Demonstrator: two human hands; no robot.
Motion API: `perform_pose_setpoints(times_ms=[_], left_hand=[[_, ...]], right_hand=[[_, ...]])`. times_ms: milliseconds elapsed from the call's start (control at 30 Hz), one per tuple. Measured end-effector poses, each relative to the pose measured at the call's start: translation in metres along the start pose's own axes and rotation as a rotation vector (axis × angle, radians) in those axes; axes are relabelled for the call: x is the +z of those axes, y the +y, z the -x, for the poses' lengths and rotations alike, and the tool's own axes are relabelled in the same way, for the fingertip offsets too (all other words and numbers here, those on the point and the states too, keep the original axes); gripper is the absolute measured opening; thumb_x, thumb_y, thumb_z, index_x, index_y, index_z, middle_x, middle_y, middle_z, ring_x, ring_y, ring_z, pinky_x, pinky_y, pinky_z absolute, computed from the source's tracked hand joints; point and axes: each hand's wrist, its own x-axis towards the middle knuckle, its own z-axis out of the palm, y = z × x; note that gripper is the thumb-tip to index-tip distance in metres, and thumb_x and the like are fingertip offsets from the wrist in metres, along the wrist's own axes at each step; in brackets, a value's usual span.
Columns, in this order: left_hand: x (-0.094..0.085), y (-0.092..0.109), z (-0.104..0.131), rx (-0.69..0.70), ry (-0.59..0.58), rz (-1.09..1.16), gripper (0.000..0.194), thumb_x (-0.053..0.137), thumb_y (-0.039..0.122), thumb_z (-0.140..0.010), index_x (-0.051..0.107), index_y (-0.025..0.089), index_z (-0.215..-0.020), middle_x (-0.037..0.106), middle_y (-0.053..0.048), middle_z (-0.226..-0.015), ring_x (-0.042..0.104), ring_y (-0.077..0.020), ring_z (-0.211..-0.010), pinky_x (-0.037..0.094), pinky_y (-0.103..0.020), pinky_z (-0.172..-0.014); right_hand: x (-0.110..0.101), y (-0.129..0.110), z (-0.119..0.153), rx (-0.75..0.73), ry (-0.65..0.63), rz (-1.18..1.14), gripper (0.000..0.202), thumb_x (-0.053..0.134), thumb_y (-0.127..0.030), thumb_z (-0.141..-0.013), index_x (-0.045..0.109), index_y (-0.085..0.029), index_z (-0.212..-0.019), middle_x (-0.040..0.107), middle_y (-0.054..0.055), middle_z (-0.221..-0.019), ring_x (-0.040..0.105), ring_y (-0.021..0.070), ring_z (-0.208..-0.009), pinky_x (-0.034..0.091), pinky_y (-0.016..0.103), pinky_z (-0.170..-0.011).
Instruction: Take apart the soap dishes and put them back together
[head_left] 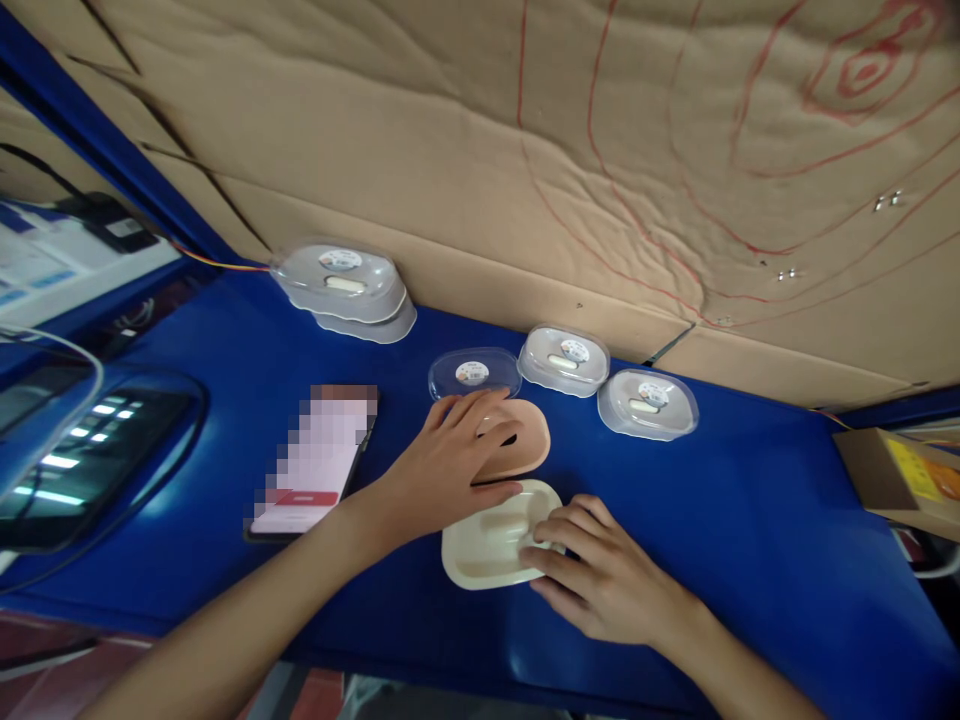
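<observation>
- The cream dish [466,565] sits near the middle of the blue surface [420,620], toward its near edge: a shallow, rounded rectangle with a smooth, softly glossy finish, a rolled-looking rim and a raised block in its floor.
- Just beyond the cream dish lies the peach piece [534,440], an oval with a matte, plastic-looking face and a dark opening, partly covered by fingers.
- The left hand [466,440] is spread palm down over the peach piece, fingers extended and parted, the thumb reaching toward the far rim of the cream dish; it is not closed around anything.
- The right hand [581,560] is half curled at the right end of the cream dish, fingertips inside the rim and thumb low outside it; whether it grips the rim or something small within cannot be told.
- Beyond the peach piece rests a clear cover [442,375], thin and glossy, with a round white label.
- Far right of it stand two lidded boxes [649,405], grey-white under transparent domes, with wavy lower edges; a similar stack [345,280] sits far left.
- Left of the hands lies a phone [319,460], flat and rectangular, its screen pixelated.
- Behind rises creased brown cardboard [420,150], marked with red curving lines.
</observation>
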Motion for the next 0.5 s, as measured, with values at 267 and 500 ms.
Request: perform_pose_setpoints(times_ms=[267, 500], left_hand=[[-0.008, 0.003, -0.003, 0.07, 0.295, 0.018, 0.019, 0.062, 0.031, -0.102, 0.065, 0.019, -0.116, 0.07, -0.016, -0.129, 0.066, -0.0327, -0.121, 0.049, -0.051, -0.101], [-0.015, 0.008, 0.006, 0.094, 0.408, 0.245, 0.024, 0.049, 0.023, -0.108, 0.058, 0.02, -0.086, 0.067, 0.004, -0.067, 0.061, -0.011, -0.055, 0.041, -0.024, -0.055]], right_hand=[[-0.006, 0.001, -0.001, 0.018, 0.15, -0.048, 0.007, 0.059, -0.017, -0.102, 0.066, -0.018, -0.105, 0.069, 0.003, -0.086, 0.059, 0.0183, -0.081, 0.046, 0.036, -0.083], [-0.01, 0.012, 0.007, 0.093, 0.344, -0.103, 0.022, 0.052, -0.018, -0.107, 0.055, -0.022, -0.086, 0.06, -0.001, -0.068, 0.047, 0.0152, -0.063, 0.036, 0.032, -0.066]])
